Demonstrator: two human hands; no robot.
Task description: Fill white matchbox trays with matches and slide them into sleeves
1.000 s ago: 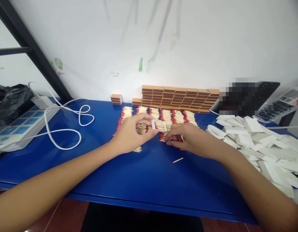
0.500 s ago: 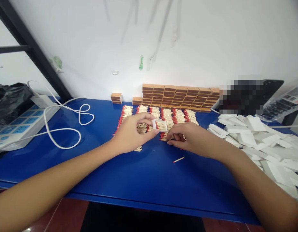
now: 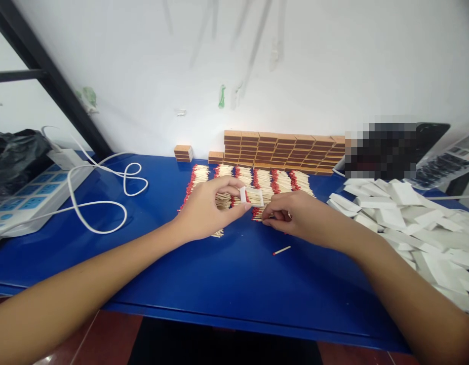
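Note:
My left hand (image 3: 207, 209) grips a small white matchbox tray (image 3: 260, 197) between thumb and fingers. Red-headed matches lie inside the tray, which hangs tilted above the rows of matches (image 3: 262, 177) on the blue table. Close to its right, my right hand (image 3: 285, 212) has its fingers curled in a pinch, fingertips down at the near end of one match row; what is between them is hidden. A single loose match (image 3: 282, 250) lies in front of my right hand.
Brown matchboxes (image 3: 278, 152) are stacked along the wall. Many white trays (image 3: 394, 213) are heaped at the right, before a dark tablet-like device (image 3: 430, 147). A power strip (image 3: 33, 195) and looping white cable (image 3: 101, 204) occupy the left.
Both hands stay nearly where they were, the tray still in my left hand. The camera view has shifted very slightly.

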